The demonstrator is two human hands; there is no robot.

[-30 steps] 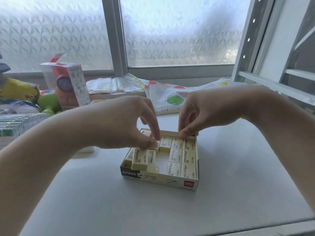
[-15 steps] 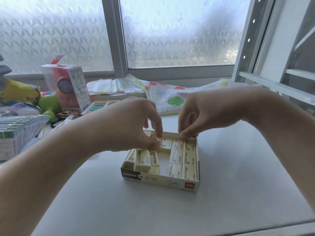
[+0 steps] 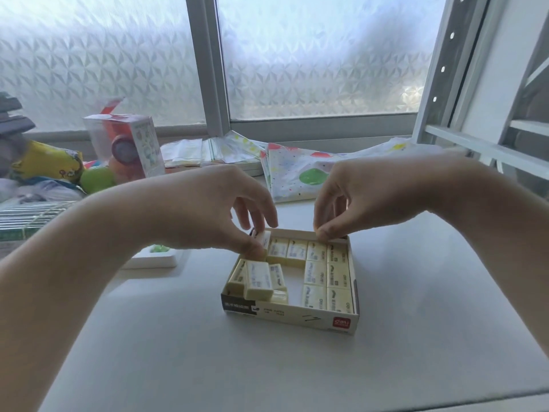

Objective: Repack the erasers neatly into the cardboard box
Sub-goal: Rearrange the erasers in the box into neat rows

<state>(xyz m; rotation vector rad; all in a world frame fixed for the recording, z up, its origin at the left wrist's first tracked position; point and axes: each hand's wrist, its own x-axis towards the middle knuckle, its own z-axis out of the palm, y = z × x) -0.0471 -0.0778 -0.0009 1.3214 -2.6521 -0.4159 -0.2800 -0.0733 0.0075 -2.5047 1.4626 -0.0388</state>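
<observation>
A shallow cardboard box [image 3: 297,315] lies open on the white table. Cream wrapped erasers [image 3: 325,275] sit flat in neat rows along its right side and back. At its left front, a loose heap of erasers [image 3: 258,279] lies tilted on top of one another. My left hand [image 3: 208,212] pinches one eraser [image 3: 263,237] at the box's back left corner, thumb and fingers closed on it. My right hand [image 3: 356,200] presses its thumb and fingertips on the box's back wall near the right corner.
Along the window sill stand a clear toy package [image 3: 127,147], a green ball [image 3: 96,179], a yellow pouch [image 3: 47,163] and dotted plastic bags [image 3: 300,173]. A small white tray [image 3: 154,257] sits left of the box. A white metal shelf frame [image 3: 475,114] rises at right.
My left hand has shifted slightly back and up, now pinching an eraser at the back left corner. The right hand has stayed on the box's back wall.
</observation>
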